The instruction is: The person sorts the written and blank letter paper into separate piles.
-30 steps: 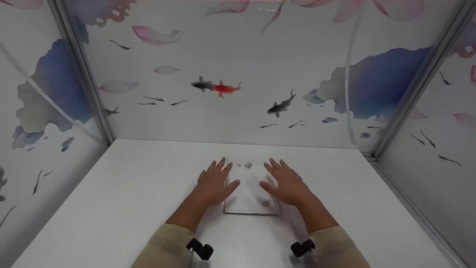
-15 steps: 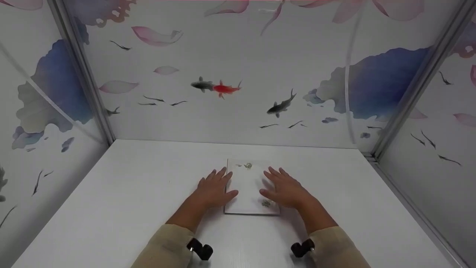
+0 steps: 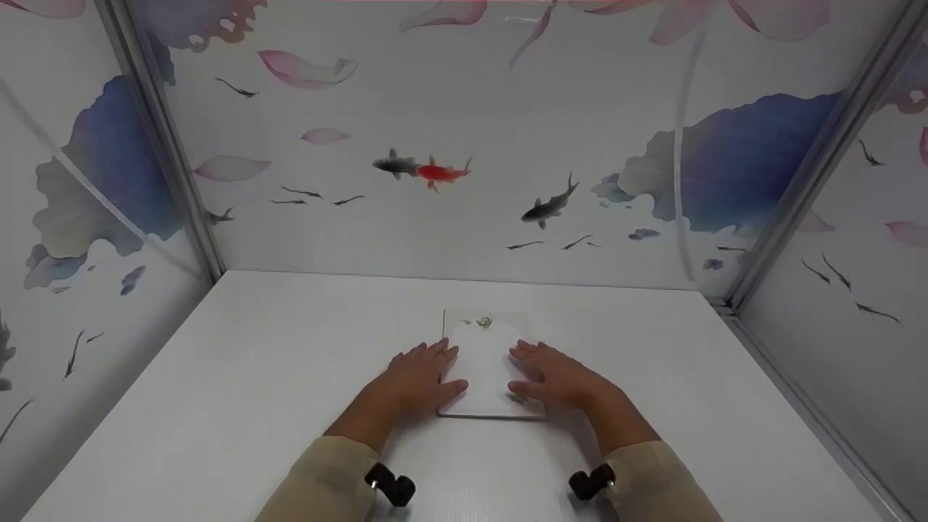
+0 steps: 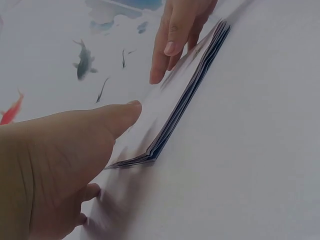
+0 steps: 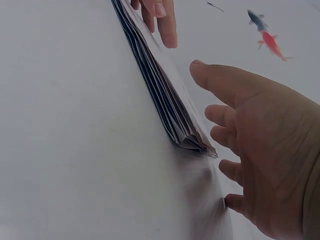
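On the table lies a flat stack of thin, layered sheets (image 3: pixel 484 370), its white top printed with small greenish plant motifs. Dark layered edges (image 5: pixel 150 75) show along its near side in both wrist views. My left hand (image 3: pixel 423 377) is at the stack's left side, thumb and fingertips reaching over the top. Mirroring it, my right hand (image 3: pixel 562 377) is at the right side, its thumb over the lower printed motif. Fingers on both hands are extended and apart, curled round nothing.
The white table (image 3: pixel 290 348) stretches out on every side of the stack. Behind it stands a white panel (image 3: pixel 464 239) printed with fish and petals, with metal posts (image 3: pixel 163 145) at the corners. Black clips (image 3: pixel 391 484) sit at the sleeve cuffs.
Both hands have come down and back toward the near half of the stack, uncovering its far edge. The right thumb now overlaps the lower motif. The stack has not moved.
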{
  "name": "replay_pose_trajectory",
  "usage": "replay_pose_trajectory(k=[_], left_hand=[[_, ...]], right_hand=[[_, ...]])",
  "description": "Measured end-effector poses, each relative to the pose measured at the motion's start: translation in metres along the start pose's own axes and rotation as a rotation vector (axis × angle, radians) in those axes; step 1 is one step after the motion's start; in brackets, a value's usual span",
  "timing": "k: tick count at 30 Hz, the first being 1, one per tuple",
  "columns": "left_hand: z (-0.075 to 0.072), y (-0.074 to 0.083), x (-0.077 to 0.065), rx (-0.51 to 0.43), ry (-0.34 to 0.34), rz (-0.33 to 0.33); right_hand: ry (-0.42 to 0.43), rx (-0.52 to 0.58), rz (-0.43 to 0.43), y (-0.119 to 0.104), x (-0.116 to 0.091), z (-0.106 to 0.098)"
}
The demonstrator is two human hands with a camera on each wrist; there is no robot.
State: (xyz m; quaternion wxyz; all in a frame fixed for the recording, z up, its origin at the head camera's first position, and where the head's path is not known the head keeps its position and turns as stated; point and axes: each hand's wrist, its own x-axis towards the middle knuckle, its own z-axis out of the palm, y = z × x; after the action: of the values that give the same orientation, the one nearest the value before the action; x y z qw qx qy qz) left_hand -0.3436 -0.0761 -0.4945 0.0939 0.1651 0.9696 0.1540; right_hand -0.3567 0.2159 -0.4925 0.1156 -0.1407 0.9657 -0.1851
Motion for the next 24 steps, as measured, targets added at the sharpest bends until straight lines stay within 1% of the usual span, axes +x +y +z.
replay_pose_trajectory(k=[3,5,10,12,17,24], left_hand=[[0.0,0.0002,-0.0018,0.016,-0.021,0.006],[-0.0001,0.0002,-0.0027,0.024,-0.026,0.015],[0.0009,-0.001,-0.0031,0.038,-0.025,0.035],[0.0013,-0.0015,-0.0033,0.042,-0.026,0.038],[0.0001,-0.0002,-0.0048,0.061,-0.017,0.042],[-0.0012,0.0016,-0.0054,0.07,-0.002,0.034]], right_hand=[[-0.017,-0.023,-0.014,-0.0002,-0.0011,-0.0005],[-0.03,-0.025,-0.005,-0.001,-0.0023,-0.0007],[-0.052,-0.021,0.059,-0.004,-0.0053,0.0006],[-0.05,-0.027,0.072,-0.0047,-0.0061,0.0017],[-0.044,-0.041,0.065,-0.0043,-0.0077,0.0031],[-0.05,-0.02,0.062,-0.003,-0.0083,0.0006]])
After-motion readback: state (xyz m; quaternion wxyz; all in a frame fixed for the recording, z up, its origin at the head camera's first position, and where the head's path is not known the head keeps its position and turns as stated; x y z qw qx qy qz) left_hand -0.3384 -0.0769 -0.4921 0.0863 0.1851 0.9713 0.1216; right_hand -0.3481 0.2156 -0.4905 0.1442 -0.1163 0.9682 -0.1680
